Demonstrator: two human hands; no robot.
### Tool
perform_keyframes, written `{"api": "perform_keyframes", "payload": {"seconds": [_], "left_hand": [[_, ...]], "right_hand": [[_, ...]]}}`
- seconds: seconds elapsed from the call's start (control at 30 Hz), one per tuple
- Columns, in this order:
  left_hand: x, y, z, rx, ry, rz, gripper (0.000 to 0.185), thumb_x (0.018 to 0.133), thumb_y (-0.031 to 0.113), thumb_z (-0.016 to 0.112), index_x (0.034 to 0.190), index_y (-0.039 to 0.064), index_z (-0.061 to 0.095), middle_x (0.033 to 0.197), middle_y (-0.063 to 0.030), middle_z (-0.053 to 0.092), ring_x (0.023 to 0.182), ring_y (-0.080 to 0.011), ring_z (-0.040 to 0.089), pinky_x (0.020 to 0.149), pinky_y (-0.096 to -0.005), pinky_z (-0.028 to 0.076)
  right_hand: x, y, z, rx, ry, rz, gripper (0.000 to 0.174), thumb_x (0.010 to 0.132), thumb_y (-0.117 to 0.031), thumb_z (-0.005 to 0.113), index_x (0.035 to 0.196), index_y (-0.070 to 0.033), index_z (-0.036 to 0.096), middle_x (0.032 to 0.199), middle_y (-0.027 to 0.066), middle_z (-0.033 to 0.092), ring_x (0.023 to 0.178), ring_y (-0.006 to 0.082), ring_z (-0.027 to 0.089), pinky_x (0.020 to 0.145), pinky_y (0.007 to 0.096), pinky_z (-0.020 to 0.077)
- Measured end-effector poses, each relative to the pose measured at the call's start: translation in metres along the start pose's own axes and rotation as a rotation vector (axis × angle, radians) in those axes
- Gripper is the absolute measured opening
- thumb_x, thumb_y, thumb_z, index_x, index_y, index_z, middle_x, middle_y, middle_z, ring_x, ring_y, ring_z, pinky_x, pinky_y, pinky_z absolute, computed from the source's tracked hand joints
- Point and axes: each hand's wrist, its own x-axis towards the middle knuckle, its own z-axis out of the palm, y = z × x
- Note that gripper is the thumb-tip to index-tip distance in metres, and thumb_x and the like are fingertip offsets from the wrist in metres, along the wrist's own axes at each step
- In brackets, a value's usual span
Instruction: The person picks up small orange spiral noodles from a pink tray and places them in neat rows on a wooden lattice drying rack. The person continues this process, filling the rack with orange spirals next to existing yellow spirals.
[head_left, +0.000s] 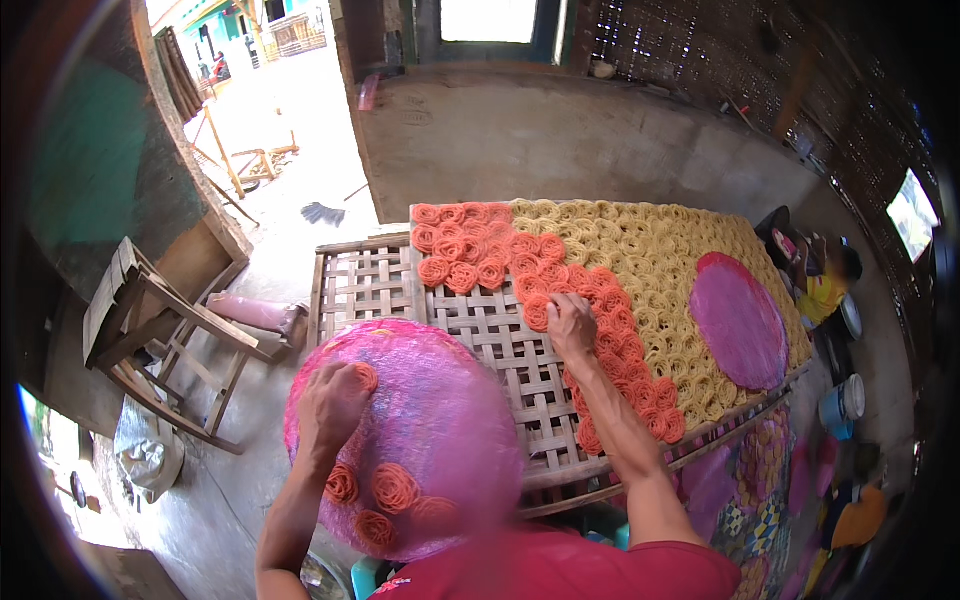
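Observation:
My left hand (330, 409) holds an orange coiled noodle-like nest (365, 377) at its fingertips, above a round pink-purple mat (442, 420). Several more orange nests (395, 487) lie on the near part of that mat. My right hand (572, 324) has its fingers on an orange nest (537, 312) at the edge of the orange rows on a woven bamboo rack (487, 326). Whether the fingers grip it or only touch it is hard to tell. Yellow nests (637, 247) cover the rack's far right part, with a second pink-purple oval mat (739, 322) lying on them.
A wooden bench (187, 315) stands at the left, near a white sack (148, 450) on the floor. The rack's far side is near a wall (585, 142). At the far right a person in yellow (821, 292) sits beyond the rack, and a blue bucket (836, 411) stands nearby.

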Motion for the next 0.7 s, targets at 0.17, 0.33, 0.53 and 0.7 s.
{"api": "perform_keyframes", "payload": {"seconds": [0.17, 0.33, 0.53, 0.7], "left_hand": [[0.018, -0.019, 0.001, 0.123, 0.052, 0.065, 0.030, 0.084, 0.012, 0.075, 0.113, 0.004, 0.074, 0.094, -0.0126, 0.075, 0.084, -0.0278, 0.074, 0.079, -0.0405, 0.060], [0.051, -0.040, -0.016, -0.778, 0.130, -0.473, 0.022, 0.093, 0.010, 0.062, 0.103, -0.003, 0.076, 0.083, -0.0074, 0.074, 0.071, -0.0156, 0.071, 0.064, -0.0319, 0.057], [0.055, 0.021, -0.024, -1.253, -0.118, -0.385, 0.037, 0.098, 0.021, 0.064, 0.125, -0.004, 0.070, 0.099, -0.0112, 0.076, 0.083, -0.0182, 0.074, 0.072, -0.0325, 0.063], [0.026, 0.031, -0.028, -0.919, -0.150, -0.224, 0.043, 0.100, 0.020, 0.065, 0.138, -0.001, 0.064, 0.135, -0.0168, 0.069, 0.122, -0.0282, 0.067, 0.104, -0.0388, 0.053]], "right_hand": [[-0.024, -0.024, -0.013, 0.061, 0.064, -0.125, 0.029, 0.095, -0.021, 0.071, 0.119, -0.005, 0.074, 0.109, 0.0149, 0.071, 0.105, 0.0345, 0.066, 0.091, 0.0469, 0.0543], [-0.035, -0.092, -0.040, 0.572, -0.326, -0.045, 0.038, 0.095, -0.022, 0.074, 0.127, 0.000, 0.072, 0.118, 0.0176, 0.075, 0.091, 0.0238, 0.074, 0.080, 0.0360, 0.0593], [-0.026, -0.188, -0.040, 1.084, -0.669, -0.090, 0.042, 0.096, -0.021, 0.075, 0.128, 0.004, 0.069, 0.113, 0.0144, 0.075, 0.093, 0.0174, 0.071, 0.080, 0.0297, 0.0567], [-0.011, -0.175, -0.023, 1.055, -0.831, 0.132, 0.033, 0.094, -0.019, 0.078, 0.119, 0.001, 0.072, 0.105, 0.0060, 0.075, 0.090, 0.0113, 0.069, 0.079, 0.0265, 0.0548]]}}
